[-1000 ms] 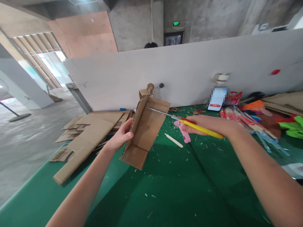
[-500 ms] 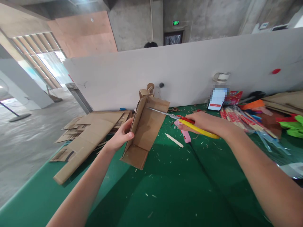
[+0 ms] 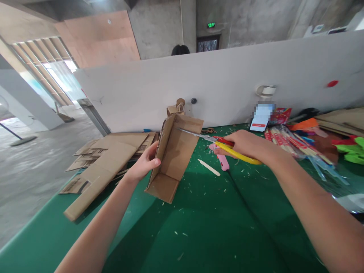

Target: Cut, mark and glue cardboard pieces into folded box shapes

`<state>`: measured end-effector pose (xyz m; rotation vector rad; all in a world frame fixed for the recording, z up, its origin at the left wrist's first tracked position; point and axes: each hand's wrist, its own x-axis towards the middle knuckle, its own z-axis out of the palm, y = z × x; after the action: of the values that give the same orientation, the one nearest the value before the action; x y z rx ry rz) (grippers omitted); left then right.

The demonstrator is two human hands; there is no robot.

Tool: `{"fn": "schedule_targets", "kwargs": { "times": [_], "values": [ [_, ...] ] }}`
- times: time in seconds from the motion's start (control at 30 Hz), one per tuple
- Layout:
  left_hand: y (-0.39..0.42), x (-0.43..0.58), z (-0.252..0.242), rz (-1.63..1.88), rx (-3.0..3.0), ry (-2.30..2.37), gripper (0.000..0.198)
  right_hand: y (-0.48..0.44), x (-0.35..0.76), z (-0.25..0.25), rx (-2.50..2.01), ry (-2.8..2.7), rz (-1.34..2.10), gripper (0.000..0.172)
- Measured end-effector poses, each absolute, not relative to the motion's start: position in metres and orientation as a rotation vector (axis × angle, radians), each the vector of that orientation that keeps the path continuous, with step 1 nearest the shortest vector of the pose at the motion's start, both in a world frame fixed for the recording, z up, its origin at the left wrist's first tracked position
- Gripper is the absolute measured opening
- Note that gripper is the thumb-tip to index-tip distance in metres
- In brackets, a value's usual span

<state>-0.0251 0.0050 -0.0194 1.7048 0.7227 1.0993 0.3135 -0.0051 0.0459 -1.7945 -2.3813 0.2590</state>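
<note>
My left hand (image 3: 145,163) grips the left edge of a folded brown cardboard piece (image 3: 174,153) and holds it upright above the green table (image 3: 204,220). My right hand (image 3: 244,146) is closed on the yellow and red handles of a pair of scissors (image 3: 218,142). The blades reach into the cardboard from its right edge, near the top. A pink glue gun (image 3: 224,162) lies on the table under my right hand, with a white glue stick (image 3: 209,167) beside it.
Flat cardboard sheets (image 3: 105,159) are stacked at the left. A small cardboard model (image 3: 176,108) stands by the grey partition (image 3: 227,83). A phone (image 3: 260,119), packs of sticks (image 3: 287,142) and coloured paper (image 3: 349,146) lie at the right. Someone's head shows behind the partition.
My right hand with the scissors has shifted slightly up and left, towards the cardboard. My left hand and the cardboard stay nearly still.
</note>
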Motion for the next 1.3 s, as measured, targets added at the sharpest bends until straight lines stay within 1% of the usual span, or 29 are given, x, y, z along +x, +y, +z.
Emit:
{"fn": "schedule_targets", "kwargs": {
  "times": [0.3, 0.53, 0.87, 1.03, 1.2, 1.3],
  "values": [
    [0.002, -0.024, -0.018, 1.115, 1.659, 0.766, 0.086, -0.008, 0.307, 0.047, -1.869, -2.379, 0.239, 0.061],
    [0.002, -0.024, -0.017, 1.12, 1.612, 0.771, 0.086, -0.005, 0.317, 0.045, -1.773, -2.44, 0.195, 0.06],
    [0.004, -0.027, -0.021, 1.078, 1.621, 0.711, 0.089, -0.011, 0.326, 0.048, -1.646, -2.508, 0.537, 0.057],
    [0.005, -0.032, -0.024, 1.114, 1.482, 0.781, 0.089, -0.006, 0.326, 0.044, -1.564, -2.495, 0.557, 0.052],
    [0.004, -0.03, -0.024, 1.092, 1.487, 0.756, 0.089, -0.003, 0.32, 0.041, -1.472, -2.52, 0.637, 0.051],
    [0.004, -0.029, -0.028, 1.118, 1.452, 0.8, 0.09, -0.004, 0.318, 0.043, -1.519, -2.5, 0.546, 0.05]
  ]
}}
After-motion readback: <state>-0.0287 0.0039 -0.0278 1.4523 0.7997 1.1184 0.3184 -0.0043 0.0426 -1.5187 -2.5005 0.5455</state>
